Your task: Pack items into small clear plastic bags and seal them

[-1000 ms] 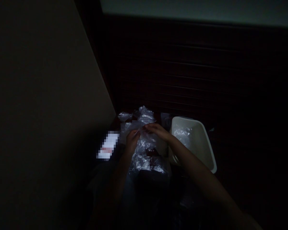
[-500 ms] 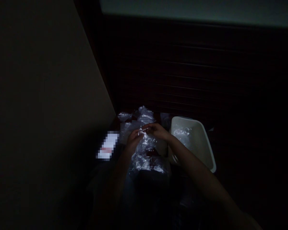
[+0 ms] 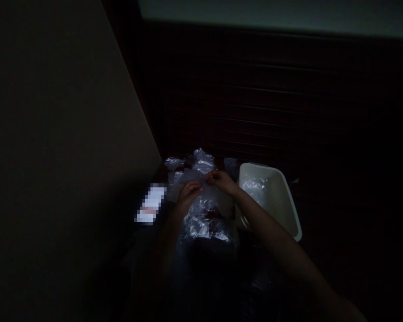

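The scene is very dark. My left hand (image 3: pixel 188 193) and my right hand (image 3: pixel 221 180) meet over a heap of clear crinkled plastic bags (image 3: pixel 201 214). Both hands have their fingers curled and pinch a piece of clear plastic (image 3: pixel 203 185) between them, near the top of the heap. More clear bags (image 3: pixel 201 161) lie just beyond the hands. What the bags contain is too dim to make out.
A white rectangular tub (image 3: pixel 282 201) stands right of the heap with clear plastic (image 3: pixel 255 185) inside. A bright pixelated rectangle (image 3: pixel 151 204) lies to the left. A pale wall (image 3: pixel 53 156) rises at left and dark slatted boards (image 3: pixel 272 103) fill the back.
My hands have shifted slightly on the plastic: the left rose a little toward the right, and the right drew slightly back to the right. The heap and tub stay put.
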Action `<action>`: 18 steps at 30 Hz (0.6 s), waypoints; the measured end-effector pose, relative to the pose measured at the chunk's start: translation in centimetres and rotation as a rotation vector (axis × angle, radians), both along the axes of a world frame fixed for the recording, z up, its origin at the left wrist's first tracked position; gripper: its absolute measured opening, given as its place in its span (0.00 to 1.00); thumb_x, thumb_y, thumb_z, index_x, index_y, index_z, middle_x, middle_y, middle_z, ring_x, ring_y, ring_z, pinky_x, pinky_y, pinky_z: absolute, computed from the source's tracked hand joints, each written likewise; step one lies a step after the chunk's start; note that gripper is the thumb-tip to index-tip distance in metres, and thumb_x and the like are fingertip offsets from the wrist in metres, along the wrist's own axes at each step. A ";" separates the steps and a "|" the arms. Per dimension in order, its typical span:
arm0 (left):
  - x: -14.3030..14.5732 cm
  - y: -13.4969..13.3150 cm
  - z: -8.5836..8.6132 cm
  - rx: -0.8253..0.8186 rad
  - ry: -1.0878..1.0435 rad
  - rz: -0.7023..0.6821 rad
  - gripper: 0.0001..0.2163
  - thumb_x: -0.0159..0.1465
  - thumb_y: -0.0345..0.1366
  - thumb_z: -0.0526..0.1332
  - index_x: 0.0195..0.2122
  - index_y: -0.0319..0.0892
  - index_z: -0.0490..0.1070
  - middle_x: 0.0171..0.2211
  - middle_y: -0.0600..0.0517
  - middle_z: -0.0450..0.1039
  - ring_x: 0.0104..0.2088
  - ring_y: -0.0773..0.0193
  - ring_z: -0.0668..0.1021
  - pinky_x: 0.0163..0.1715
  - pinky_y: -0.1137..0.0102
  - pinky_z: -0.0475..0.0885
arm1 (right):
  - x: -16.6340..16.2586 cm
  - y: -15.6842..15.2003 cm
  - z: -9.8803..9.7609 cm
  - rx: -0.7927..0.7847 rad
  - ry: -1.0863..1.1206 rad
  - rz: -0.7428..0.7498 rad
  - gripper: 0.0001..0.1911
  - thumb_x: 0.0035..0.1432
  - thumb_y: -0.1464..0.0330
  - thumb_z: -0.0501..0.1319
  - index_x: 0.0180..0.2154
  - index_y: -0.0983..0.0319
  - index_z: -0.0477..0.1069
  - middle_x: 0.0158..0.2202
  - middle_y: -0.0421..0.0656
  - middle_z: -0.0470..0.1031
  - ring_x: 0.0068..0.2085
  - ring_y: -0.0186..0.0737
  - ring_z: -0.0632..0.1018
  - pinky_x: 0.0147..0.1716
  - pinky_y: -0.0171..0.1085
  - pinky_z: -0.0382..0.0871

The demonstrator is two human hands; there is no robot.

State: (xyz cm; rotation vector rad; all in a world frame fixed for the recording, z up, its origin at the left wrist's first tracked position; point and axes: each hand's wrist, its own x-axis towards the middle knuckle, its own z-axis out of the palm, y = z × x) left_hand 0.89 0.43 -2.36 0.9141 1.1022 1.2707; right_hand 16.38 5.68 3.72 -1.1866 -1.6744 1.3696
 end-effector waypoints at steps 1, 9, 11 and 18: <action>0.0 0.0 0.1 0.013 -0.002 -0.010 0.16 0.48 0.37 0.67 0.38 0.46 0.68 0.32 0.50 0.74 0.33 0.59 0.76 0.34 0.63 0.70 | 0.0 0.1 -0.1 -0.023 0.025 -0.028 0.07 0.45 0.67 0.60 0.25 0.64 0.69 0.22 0.38 0.71 0.24 0.31 0.71 0.28 0.32 0.65; -0.1 0.2 -0.6 0.070 0.036 0.006 0.15 0.47 0.34 0.66 0.36 0.43 0.66 0.27 0.53 0.70 0.30 0.62 0.75 0.35 0.63 0.69 | 0.0 -0.2 0.1 -0.070 -0.060 0.079 0.15 0.44 0.58 0.63 0.24 0.65 0.69 0.21 0.38 0.69 0.24 0.30 0.69 0.26 0.31 0.62; -0.1 0.3 -0.6 0.061 0.050 0.030 0.14 0.47 0.34 0.66 0.35 0.43 0.66 0.27 0.53 0.70 0.30 0.62 0.75 0.34 0.64 0.69 | 0.1 -0.3 0.1 -0.072 -0.099 0.120 0.17 0.41 0.58 0.65 0.24 0.66 0.69 0.21 0.38 0.70 0.24 0.30 0.68 0.26 0.31 0.62; -0.2 0.2 0.2 0.040 0.065 0.088 0.14 0.45 0.32 0.67 0.33 0.42 0.68 0.25 0.54 0.71 0.29 0.64 0.74 0.32 0.69 0.67 | 0.6 0.2 -1.8 -0.194 -0.318 0.243 0.09 0.37 0.71 0.67 0.25 0.65 0.70 0.21 0.37 0.71 0.24 0.29 0.68 0.26 0.30 0.62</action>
